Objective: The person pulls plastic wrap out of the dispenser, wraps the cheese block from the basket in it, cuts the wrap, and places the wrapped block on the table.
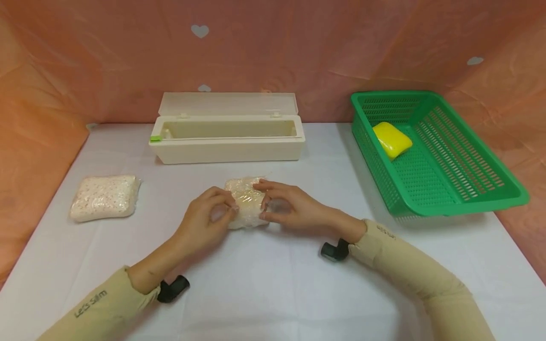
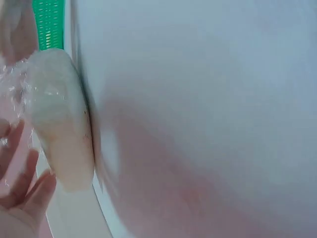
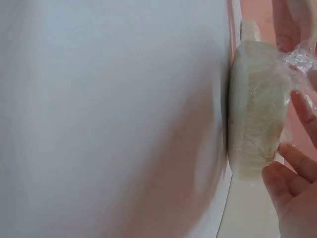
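A pale block (image 1: 246, 204) in clear plastic wrap lies on the white table in front of the person. The plastic wrap (image 3: 300, 62) is bunched and crinkled over its top. My left hand (image 1: 206, 215) is at the block's left side, thumb and fingertips pinching the wrap. From the right, my right hand (image 1: 294, 206) pinches the wrap at the block's other side, one finger stretched over the top. In the left wrist view, the block (image 2: 62, 119) shows its smooth side resting on the table.
A second wrapped, speckled block (image 1: 105, 198) lies at the left. Behind the hands stands a long white box (image 1: 228, 151) with its lid raised. A green basket (image 1: 379, 175) at the right holds a yellow packet (image 1: 391, 139). A peach curtain (image 1: 256, 52) hangs behind.
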`<state>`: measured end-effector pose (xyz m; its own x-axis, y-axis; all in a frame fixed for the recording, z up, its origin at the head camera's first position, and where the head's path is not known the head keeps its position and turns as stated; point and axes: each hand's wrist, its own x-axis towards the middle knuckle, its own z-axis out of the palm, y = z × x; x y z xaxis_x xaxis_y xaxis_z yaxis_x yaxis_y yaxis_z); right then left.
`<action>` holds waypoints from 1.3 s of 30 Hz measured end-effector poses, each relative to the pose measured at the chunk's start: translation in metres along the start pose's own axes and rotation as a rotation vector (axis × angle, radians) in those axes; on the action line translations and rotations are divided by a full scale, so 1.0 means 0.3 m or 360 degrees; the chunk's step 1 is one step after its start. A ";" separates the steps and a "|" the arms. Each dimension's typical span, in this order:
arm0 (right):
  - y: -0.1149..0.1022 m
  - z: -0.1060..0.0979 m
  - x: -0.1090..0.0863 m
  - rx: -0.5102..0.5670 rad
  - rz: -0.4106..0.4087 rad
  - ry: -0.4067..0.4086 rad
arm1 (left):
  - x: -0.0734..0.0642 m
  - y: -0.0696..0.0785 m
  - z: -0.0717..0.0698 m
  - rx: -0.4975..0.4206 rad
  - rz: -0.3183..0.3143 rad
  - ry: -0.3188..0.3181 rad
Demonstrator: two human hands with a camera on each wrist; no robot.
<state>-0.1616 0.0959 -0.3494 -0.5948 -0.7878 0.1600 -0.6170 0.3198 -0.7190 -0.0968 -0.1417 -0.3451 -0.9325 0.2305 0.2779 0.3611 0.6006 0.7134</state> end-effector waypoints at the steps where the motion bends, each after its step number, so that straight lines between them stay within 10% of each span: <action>1: 0.000 0.000 0.003 0.0010 0.0006 0.0017 | 0.000 0.002 0.001 -0.0012 -0.0025 0.0027; 8: 0.005 0.009 0.030 0.0115 0.0167 0.0205 | 0.017 0.019 0.018 -0.0049 -0.0272 0.0144; 18: 0.027 -0.002 0.044 0.0239 0.0113 0.0207 | 0.048 0.011 -0.007 -0.0396 -0.0632 -0.0011; 24: -0.003 -0.027 0.026 0.0034 -0.0136 0.0267 | 0.040 0.034 -0.040 -0.0117 -0.0164 0.0124; 29: -0.007 -0.042 0.013 -0.0135 -0.0260 0.0140 | 0.013 0.054 -0.050 0.0312 0.0271 -0.0204; 34: -0.011 -0.043 0.009 -0.0365 -0.0151 -0.0072 | -0.005 0.057 -0.029 0.0601 0.0224 -0.0588; 39: -0.016 -0.023 0.013 -0.0447 0.0103 -0.0222 | 0.013 0.043 0.009 0.0644 0.0101 -0.0590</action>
<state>-0.1645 0.0948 -0.3407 -0.5730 -0.8195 0.0117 -0.7098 0.4891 -0.5069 -0.0957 -0.1309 -0.3366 -0.8739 0.4859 0.0148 0.4548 0.8063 0.3783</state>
